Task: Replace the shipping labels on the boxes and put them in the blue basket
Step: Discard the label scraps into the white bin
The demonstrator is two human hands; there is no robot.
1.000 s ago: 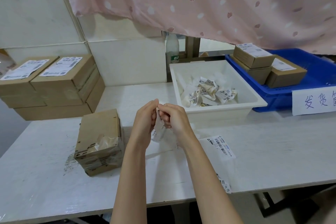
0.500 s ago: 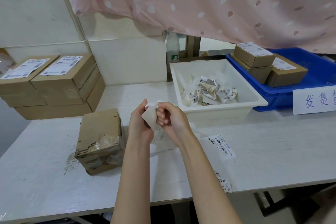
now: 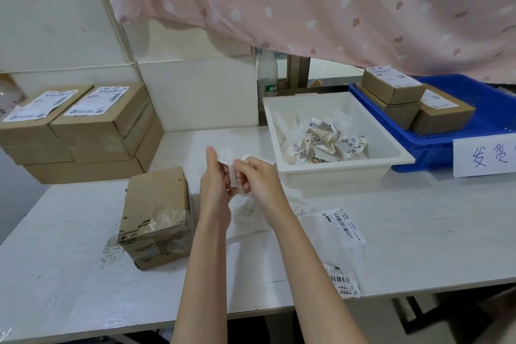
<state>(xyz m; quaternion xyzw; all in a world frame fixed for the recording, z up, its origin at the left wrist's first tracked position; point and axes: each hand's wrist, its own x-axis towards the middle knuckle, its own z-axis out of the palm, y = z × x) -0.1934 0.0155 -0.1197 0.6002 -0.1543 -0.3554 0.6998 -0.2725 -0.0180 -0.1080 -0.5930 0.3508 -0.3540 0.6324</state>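
Note:
A small cardboard box (image 3: 156,215) with torn label residue and tape on its front sits on the white table (image 3: 83,274), left of my hands. My left hand (image 3: 216,184) and my right hand (image 3: 258,179) meet above the table and both pinch a crumpled white label piece (image 3: 233,179); my left thumb points up. Fresh shipping labels (image 3: 342,225) lie flat to the right, another label (image 3: 342,281) at the table's front edge. The blue basket (image 3: 446,142) at the back right holds three labelled boxes (image 3: 393,86).
A white bin (image 3: 391,153) with several crumpled old labels stands between my hands and the basket. Stacked labelled cardboard boxes (image 3: 83,126) fill the back left. A plastic bottle (image 3: 267,72) stands behind the bin. A pink curtain hangs overhead. A handwritten paper sign (image 3: 485,158) hangs on the basket's front.
My hands have kept working the peeled label piece, crumpling it smaller between them. My left thumb has lifted upright. The box has not moved.

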